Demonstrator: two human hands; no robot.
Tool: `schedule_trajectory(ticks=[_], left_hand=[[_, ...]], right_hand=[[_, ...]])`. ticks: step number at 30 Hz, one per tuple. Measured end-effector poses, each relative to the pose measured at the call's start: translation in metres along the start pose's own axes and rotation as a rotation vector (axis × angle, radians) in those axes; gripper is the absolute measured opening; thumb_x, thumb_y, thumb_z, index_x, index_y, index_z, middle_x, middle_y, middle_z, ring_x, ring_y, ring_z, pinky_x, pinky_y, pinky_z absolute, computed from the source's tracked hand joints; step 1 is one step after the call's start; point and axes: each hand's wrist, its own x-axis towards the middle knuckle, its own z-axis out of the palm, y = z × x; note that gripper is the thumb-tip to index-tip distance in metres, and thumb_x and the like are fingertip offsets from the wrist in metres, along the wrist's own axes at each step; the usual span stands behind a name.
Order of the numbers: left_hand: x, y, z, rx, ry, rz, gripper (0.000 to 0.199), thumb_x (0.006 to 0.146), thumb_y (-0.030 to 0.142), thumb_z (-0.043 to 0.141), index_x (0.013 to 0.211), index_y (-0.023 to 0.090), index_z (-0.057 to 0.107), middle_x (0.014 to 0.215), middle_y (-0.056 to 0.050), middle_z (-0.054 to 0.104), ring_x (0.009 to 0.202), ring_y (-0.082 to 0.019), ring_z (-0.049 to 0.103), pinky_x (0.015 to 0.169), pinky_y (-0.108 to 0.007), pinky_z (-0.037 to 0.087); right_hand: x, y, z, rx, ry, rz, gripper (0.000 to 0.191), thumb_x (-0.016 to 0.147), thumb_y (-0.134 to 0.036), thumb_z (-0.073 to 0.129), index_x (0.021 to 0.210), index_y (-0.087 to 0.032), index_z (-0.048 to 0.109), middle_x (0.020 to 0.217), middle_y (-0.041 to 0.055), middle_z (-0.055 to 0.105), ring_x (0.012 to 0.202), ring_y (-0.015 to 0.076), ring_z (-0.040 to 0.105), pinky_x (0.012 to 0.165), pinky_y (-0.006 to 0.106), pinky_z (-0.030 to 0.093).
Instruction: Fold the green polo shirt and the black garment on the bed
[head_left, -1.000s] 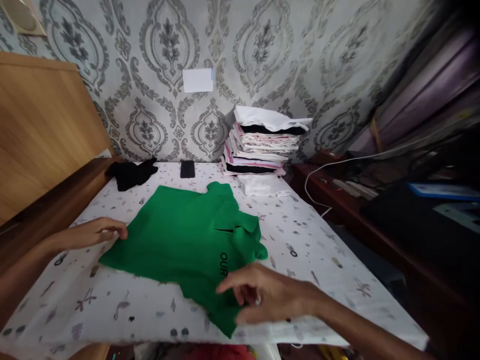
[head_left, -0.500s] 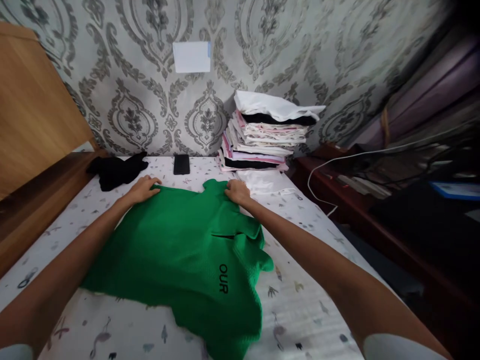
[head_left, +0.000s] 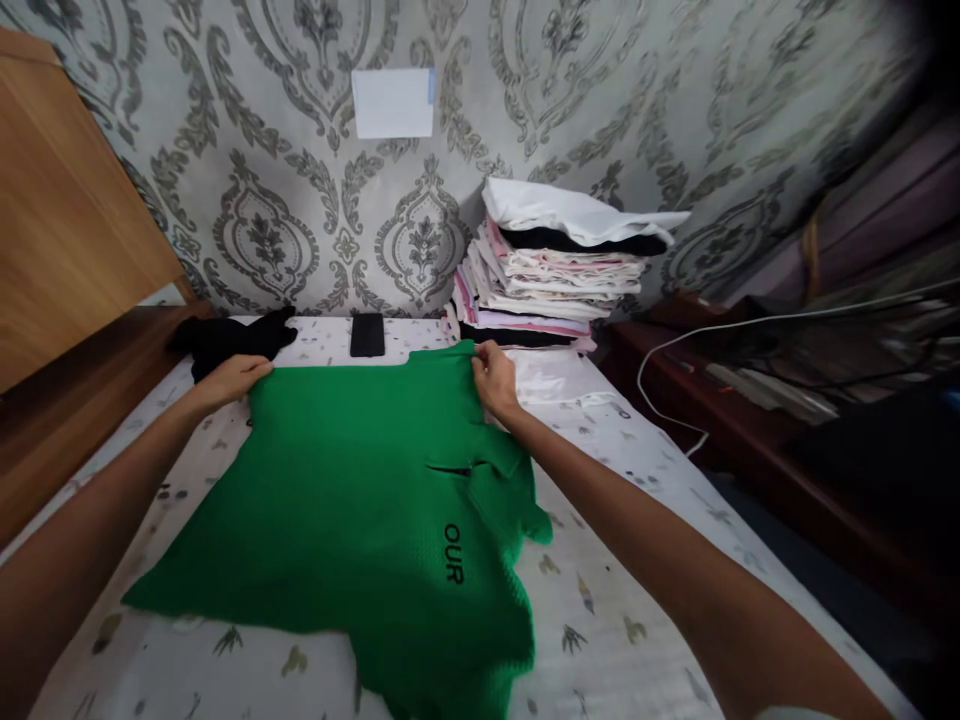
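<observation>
A green polo shirt (head_left: 322, 480) lies spread sideways on the bed, its collar to the right and the word OUR printed on its chest. My left hand (head_left: 238, 378) pinches the shirt's far hem corner. At the far sleeve, my right hand (head_left: 495, 378) is closed on the cloth near the sleeve's end. The far edge of the shirt runs taut and nearly straight between both hands. Its near sleeve and the collar side look wavy and rumpled on the sheet.
A tall stack of folded clothes (head_left: 555, 270) stands against the wall behind my right hand. A black phone-like object (head_left: 367, 335) and a crumpled black garment (head_left: 236, 342) lie at the back. A white cable (head_left: 652, 400) hangs by the dark red furniture at right.
My left hand has moved left with the hem corner, and my right hand slightly right. The shirt's far edge has been pulled straighter and wider.
</observation>
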Motion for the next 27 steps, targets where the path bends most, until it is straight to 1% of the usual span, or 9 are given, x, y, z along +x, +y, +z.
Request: schedule_trajectory(ticks=[3, 6, 9, 13, 17, 19, 22, 25, 27], left_hand=[[0.011, 0.006, 0.015, 0.080, -0.022, -0.024, 0.034, 0.079, 0.048, 0.040, 0.066, 0.021, 0.057, 0.073, -0.005, 0.063, 0.076, -0.023, 0.058, 0.069, -0.031, 0.041], [0.019, 0.015, 0.022, 0.103, -0.049, -0.014, 0.035, 0.079, 0.049, 0.041, 0.066, 0.022, 0.057, 0.074, -0.006, 0.063, 0.077, -0.024, 0.058, 0.069, -0.031, 0.041], [0.020, 0.024, 0.018, 0.091, -0.105, 0.007, 0.039, 0.078, 0.055, 0.043, 0.065, 0.022, 0.058, 0.070, -0.005, 0.063, 0.074, -0.024, 0.059, 0.066, -0.030, 0.043], [0.013, 0.031, 0.004, -0.065, -0.244, 0.003, 0.037, 0.069, 0.057, 0.055, 0.074, 0.021, 0.062, 0.073, -0.004, 0.066, 0.073, -0.023, 0.062, 0.063, -0.029, 0.046], [0.016, 0.047, -0.005, 0.016, -0.113, -0.093, 0.023, 0.058, 0.040, 0.065, 0.067, 0.021, 0.057, 0.076, -0.008, 0.065, 0.085, -0.031, 0.062, 0.068, -0.034, 0.046], [0.028, 0.068, 0.002, 0.022, -0.076, -0.062, 0.023, 0.058, 0.038, 0.066, 0.071, 0.020, 0.059, 0.088, -0.011, 0.067, 0.096, -0.034, 0.061, 0.073, -0.036, 0.046], [0.052, 0.115, 0.029, -0.089, -0.138, 0.058, 0.032, 0.072, 0.049, 0.060, 0.086, 0.021, 0.065, 0.098, -0.009, 0.069, 0.098, -0.028, 0.062, 0.076, -0.033, 0.046], [0.073, 0.163, 0.060, -0.203, -0.272, 0.108, 0.048, 0.080, 0.065, 0.053, 0.075, 0.019, 0.066, 0.079, -0.009, 0.070, 0.077, -0.025, 0.065, 0.066, -0.032, 0.046], [0.081, 0.183, 0.073, -0.266, -0.346, 0.123, 0.055, 0.080, 0.069, 0.052, 0.067, 0.018, 0.065, 0.069, -0.009, 0.067, 0.068, -0.024, 0.063, 0.060, -0.032, 0.045]], right_hand=[[-0.007, 0.002, 0.012, -0.002, -0.073, 0.073, 0.020, 0.078, -0.017, 0.048, 0.091, -0.020, 0.062, 0.085, 0.0073, 0.067, 0.083, 0.0248, 0.061, 0.082, 0.036, 0.046], [-0.004, 0.005, 0.015, 0.008, -0.131, 0.150, 0.022, 0.079, -0.019, 0.051, 0.097, -0.020, 0.063, 0.087, 0.0063, 0.068, 0.085, 0.0236, 0.062, 0.082, 0.034, 0.047], [0.010, 0.005, 0.015, 0.037, -0.180, 0.257, 0.026, 0.078, -0.032, 0.061, 0.101, -0.019, 0.064, 0.089, 0.0075, 0.069, 0.085, 0.0240, 0.063, 0.077, 0.033, 0.048], [0.026, -0.001, 0.017, 0.153, -0.270, 0.334, 0.022, 0.066, -0.033, 0.074, 0.079, -0.018, 0.064, 0.074, 0.0047, 0.066, 0.076, 0.0223, 0.062, 0.068, 0.031, 0.047], [0.025, -0.013, 0.015, 0.407, -0.329, 0.282, 0.015, 0.069, -0.030, 0.068, 0.074, -0.019, 0.060, 0.069, 0.0011, 0.065, 0.070, 0.0184, 0.062, 0.065, 0.028, 0.049], [0.021, -0.020, 0.012, 0.543, -0.332, 0.246, 0.016, 0.072, -0.032, 0.064, 0.081, -0.020, 0.058, 0.074, 0.0006, 0.066, 0.071, 0.0171, 0.063, 0.068, 0.029, 0.052], [0.017, -0.026, 0.007, 0.696, -0.326, 0.206, 0.020, 0.073, -0.034, 0.063, 0.086, -0.022, 0.053, 0.077, -0.0002, 0.066, 0.070, 0.0164, 0.063, 0.071, 0.032, 0.054], [0.018, -0.028, 0.004, 0.786, -0.328, 0.171, 0.022, 0.072, -0.034, 0.063, 0.085, -0.023, 0.051, 0.076, -0.0016, 0.064, 0.069, 0.0157, 0.062, 0.071, 0.032, 0.054], [0.021, -0.028, 0.002, 0.822, -0.328, 0.148, 0.021, 0.071, -0.034, 0.063, 0.086, -0.023, 0.051, 0.078, -0.0020, 0.064, 0.070, 0.0153, 0.062, 0.073, 0.031, 0.054]])
